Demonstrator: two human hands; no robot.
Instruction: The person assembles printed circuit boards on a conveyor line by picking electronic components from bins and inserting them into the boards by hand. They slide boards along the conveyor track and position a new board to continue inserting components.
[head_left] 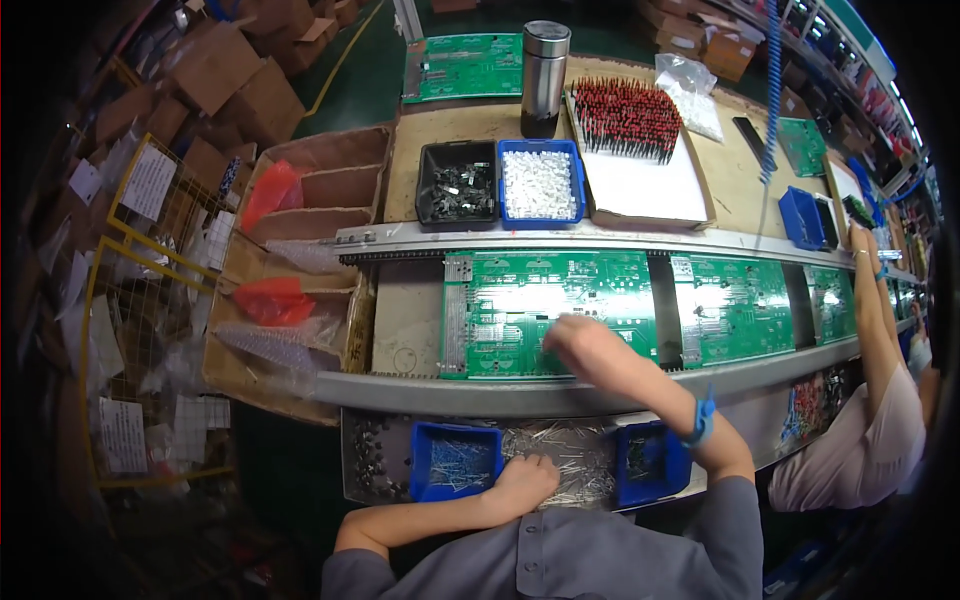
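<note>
My right hand is over a large green circuit board on the rail line. Its fingers are drawn together near the board's surface, and whatever they may hold is hidden. A blue strap circles my right wrist. Down by my body, my left hand rests with curled fingers at a heap of thin, light wire-like parts in the metal tray. Just left of it, a blue bin holds bluish leaded parts. Another blue bin with dark parts stands to the right.
Beyond the rail are a black bin, a blue bin of white connectors, a steel flask and a box of red-and-black parts. Another green board sits on the line. A co-worker's arm reaches in at right.
</note>
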